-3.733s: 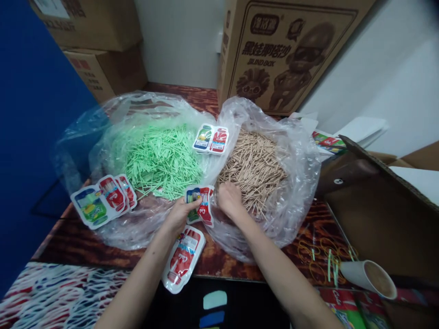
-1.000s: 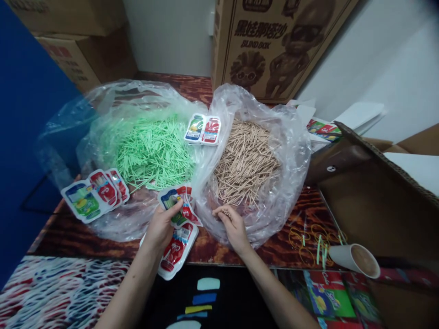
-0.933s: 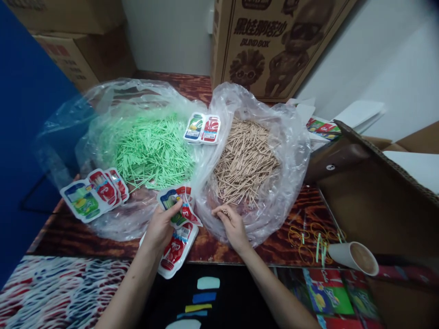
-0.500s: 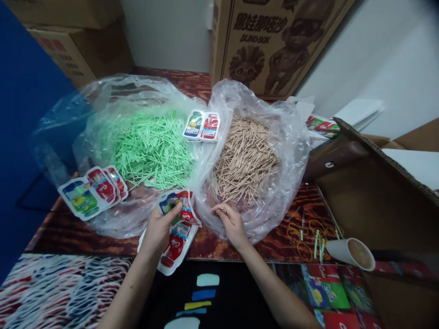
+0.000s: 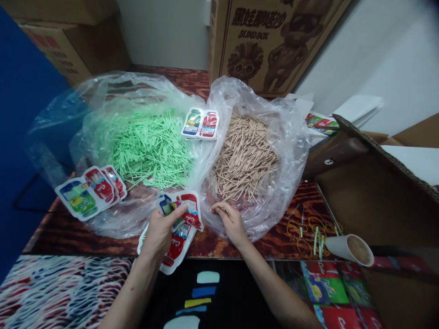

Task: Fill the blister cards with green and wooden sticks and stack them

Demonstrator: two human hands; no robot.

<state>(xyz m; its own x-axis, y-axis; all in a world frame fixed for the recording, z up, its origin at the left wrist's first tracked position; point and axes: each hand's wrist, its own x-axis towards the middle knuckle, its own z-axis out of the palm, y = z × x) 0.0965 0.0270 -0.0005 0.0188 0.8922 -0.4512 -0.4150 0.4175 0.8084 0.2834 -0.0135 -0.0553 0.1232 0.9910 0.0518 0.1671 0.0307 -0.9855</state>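
My left hand (image 5: 164, 226) grips a cola-printed blister pack (image 5: 192, 208), thumb on top. Beneath it lies another such pack (image 5: 176, 249), overhanging the table's front edge. My right hand (image 5: 230, 219) is closed around a small bunch of thin brown sticks (image 5: 222, 209), their ends showing at the fingers. Just beyond it, a heap of brown sticks (image 5: 245, 155) fills an open clear plastic bag (image 5: 291, 169). Left of that, light green sticks (image 5: 152, 148) lie in a second clear bag (image 5: 137, 84).
A double pack (image 5: 200, 124) rests between the bags, and several filled packs (image 5: 91, 189) lie at left. Yellow rubber bands (image 5: 302, 237) and a paper cup (image 5: 350, 250) are at right, near an open carton (image 5: 363, 196). A large printed box (image 5: 270, 45) stands behind.
My left thumb has shifted to the right over the pack, which now lies flatter in the hand. My right hand stays almost still with its sticks.
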